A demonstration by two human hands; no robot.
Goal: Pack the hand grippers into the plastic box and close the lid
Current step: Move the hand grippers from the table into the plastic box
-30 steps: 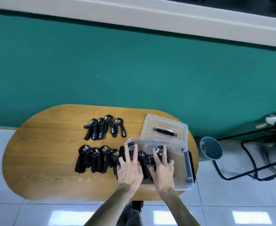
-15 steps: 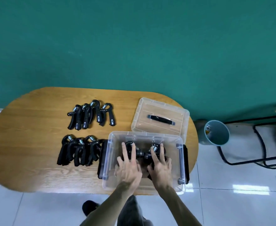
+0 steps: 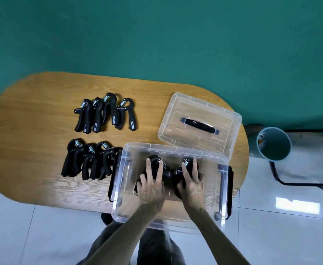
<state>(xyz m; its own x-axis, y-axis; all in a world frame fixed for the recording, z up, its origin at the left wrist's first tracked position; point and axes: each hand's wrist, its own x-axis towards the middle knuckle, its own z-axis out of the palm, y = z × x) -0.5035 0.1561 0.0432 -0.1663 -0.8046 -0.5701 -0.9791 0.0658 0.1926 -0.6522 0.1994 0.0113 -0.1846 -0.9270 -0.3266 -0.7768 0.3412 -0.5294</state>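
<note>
A clear plastic box [image 3: 221, 190] stands at the near right edge of the wooden table [image 3: 32, 150]. Inside it lie black hand grippers [image 3: 169, 172] with metal springs. My left hand [image 3: 152, 185] and my right hand [image 3: 192, 183] are both inside the box, fingers straight, resting flat on those grippers. The clear lid [image 3: 200, 123] with its black handle lies behind the box. One group of hand grippers [image 3: 105, 113] lies at the table's middle back. Another group of hand grippers [image 3: 88, 161] lies just left of the box.
A teal wall runs behind the table. A teal bin [image 3: 274, 143] stands on the tiled floor to the right, beside a black metal frame [image 3: 309, 180]. The box's near end overhangs the table edge above my legs.
The view has tilted down and moved closer. Both hands have stayed flat on the grippers in the box, with hardly any shift.
</note>
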